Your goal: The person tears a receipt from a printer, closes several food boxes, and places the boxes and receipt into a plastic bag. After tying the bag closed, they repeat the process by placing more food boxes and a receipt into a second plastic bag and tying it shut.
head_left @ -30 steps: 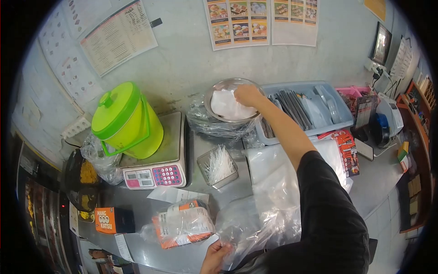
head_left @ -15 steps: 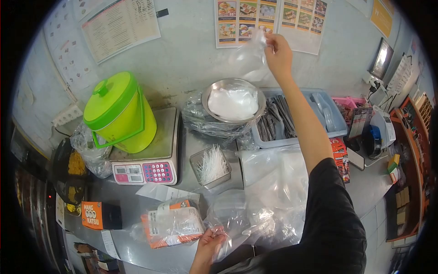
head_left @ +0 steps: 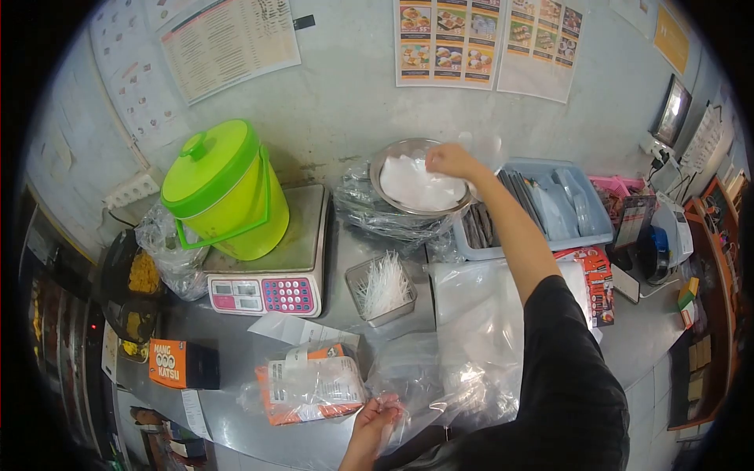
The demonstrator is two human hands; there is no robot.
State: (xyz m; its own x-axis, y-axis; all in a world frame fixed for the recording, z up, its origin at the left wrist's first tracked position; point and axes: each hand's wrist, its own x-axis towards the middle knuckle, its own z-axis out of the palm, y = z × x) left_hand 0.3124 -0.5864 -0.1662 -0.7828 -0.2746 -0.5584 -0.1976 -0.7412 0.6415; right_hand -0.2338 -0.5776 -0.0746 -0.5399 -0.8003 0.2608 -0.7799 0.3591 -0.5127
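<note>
My left hand (head_left: 375, 422) is closed on a clear plastic bag (head_left: 404, 377) at the front of the counter. To its left lies an orange-and-white package (head_left: 314, 388) in clear plastic, with a printed slip on top. My right hand (head_left: 452, 161) is over the right side of a steel bowl (head_left: 380, 188) that holds thin white sheets (head_left: 420, 184). Its fingers are closed, and a faint clear plastic film (head_left: 491, 147) shows behind it. My right forearm crosses above the blue tray (head_left: 491, 253) and the large clear plastic bags (head_left: 479, 345).
A lime-green bucket (head_left: 236, 212) stands on a scale (head_left: 267, 294). A small metal tin (head_left: 393, 314) holds thin white sticks. Wrapped cutlery and clear plastic pieces fill the blue tray. An orange-and-black box (head_left: 184, 365) sits at the left, and a phone (head_left: 626, 284) lies at the right.
My right hand has come down from in front of the wall posters to the steel bowl. The raised clear plastic has come down with it. My left hand keeps its hold; the view has shifted slightly.
</note>
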